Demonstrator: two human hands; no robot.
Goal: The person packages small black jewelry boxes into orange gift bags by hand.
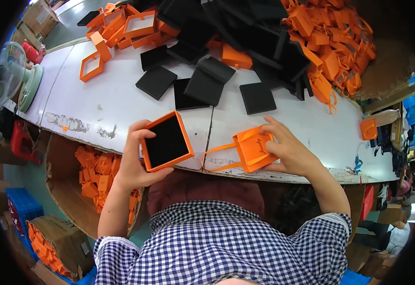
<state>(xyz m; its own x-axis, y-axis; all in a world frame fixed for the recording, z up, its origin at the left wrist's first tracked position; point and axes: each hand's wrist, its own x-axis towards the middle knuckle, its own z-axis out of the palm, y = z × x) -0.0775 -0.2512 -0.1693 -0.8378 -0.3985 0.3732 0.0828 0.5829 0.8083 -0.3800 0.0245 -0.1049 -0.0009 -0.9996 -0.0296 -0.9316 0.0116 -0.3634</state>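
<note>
My left hand [138, 154] is closed round an orange box tray [186, 135] lined with a black pad [168, 142]. The tray is tilted, its open side facing up toward me. In my right hand [286, 147] is a small orange jewelry box [254, 148] with dark lettering and a ribbon loop [221, 159] trailing left from it. Both boxes are at the table's near edge, apart from each other. Beyond them lie loose black square pads [258, 98], the closest one just past my right hand.
Across the white table [117, 99], black pads [245, 23] are heaped at the back. Empty orange trays [92, 66] lie back left; ribboned orange boxes [333, 61] pile up back right. Below the near edge, a carton [65, 175] holds orange boxes. A fan [27, 88] stands left.
</note>
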